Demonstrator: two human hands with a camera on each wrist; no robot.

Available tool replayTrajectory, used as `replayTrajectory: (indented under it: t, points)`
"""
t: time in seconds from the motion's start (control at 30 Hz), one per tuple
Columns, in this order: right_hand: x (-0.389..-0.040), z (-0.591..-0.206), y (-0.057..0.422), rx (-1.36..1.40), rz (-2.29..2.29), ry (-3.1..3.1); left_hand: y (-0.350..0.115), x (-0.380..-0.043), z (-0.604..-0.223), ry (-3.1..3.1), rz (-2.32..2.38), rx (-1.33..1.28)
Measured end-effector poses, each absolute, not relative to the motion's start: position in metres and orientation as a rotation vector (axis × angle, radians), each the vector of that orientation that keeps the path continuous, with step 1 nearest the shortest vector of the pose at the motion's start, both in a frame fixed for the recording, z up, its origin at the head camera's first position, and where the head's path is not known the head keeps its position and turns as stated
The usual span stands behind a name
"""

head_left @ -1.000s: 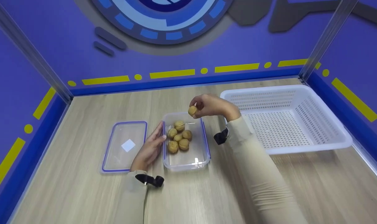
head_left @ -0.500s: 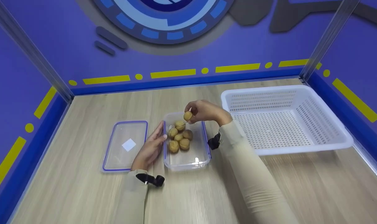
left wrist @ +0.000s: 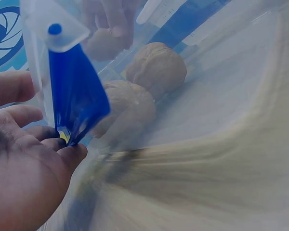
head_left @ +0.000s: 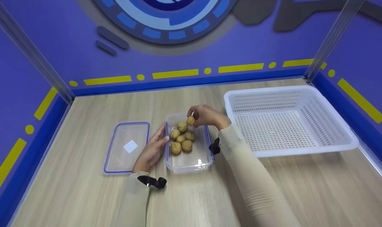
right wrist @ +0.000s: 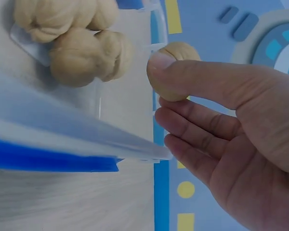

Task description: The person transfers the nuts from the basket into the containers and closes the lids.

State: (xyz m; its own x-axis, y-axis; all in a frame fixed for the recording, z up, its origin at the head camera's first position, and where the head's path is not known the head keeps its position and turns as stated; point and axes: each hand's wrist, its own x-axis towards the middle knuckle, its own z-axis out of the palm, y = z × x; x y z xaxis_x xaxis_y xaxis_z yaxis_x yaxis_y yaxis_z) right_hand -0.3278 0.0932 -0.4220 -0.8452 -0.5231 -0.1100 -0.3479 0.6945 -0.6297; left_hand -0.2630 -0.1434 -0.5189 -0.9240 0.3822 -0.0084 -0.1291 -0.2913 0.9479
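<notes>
My right hand (head_left: 207,115) pinches a walnut (head_left: 190,120) between thumb and fingers over the far right part of the clear plastic container (head_left: 194,162). In the right wrist view the thumb lies across that walnut (right wrist: 176,53), while the other fingers curve loosely below. Several walnuts (head_left: 187,145) are gathered in the container's left half. Against its left wall rests my left hand (head_left: 150,152), the thumb at the blue-edged rim and the fingers along the outside. The left wrist view has those fingers (left wrist: 31,115) beside a blue-lined flap (left wrist: 77,91), partly hidden by it.
Left of the container lies its clear lid (head_left: 121,160) with a blue seal and a white diamond label (head_left: 130,146). A white perforated basket (head_left: 304,149) stands at the right on the wooden table (head_left: 93,110). Blue panels (head_left: 178,60) enclose the table's back and sides.
My right hand has moved left and down with the pinched walnut, from the container's far right corner to above its inside. My left hand has stayed against the wall.
</notes>
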Motion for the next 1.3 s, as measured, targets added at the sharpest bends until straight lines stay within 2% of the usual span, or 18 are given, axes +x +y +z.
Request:
replayTrajectory:
  t: [0.6, 0.97, 1.3]
  points:
    - [-0.325, -0.427, 0.086, -0.759, -0.705, 2.698, -0.144, -0.263, -0.518, 1.66, 2.249, 0.288]
    - [-0.323, -0.428, 0.078, -0.709, -0.526, 2.748, -0.143, -0.263, -0.519, 1.661, 2.26, 0.284]
    - [-0.323, -0.432, 0.077, -0.815, -0.465, 2.776, -0.144, -0.264, -0.518, 1.674, 2.249, 0.276]
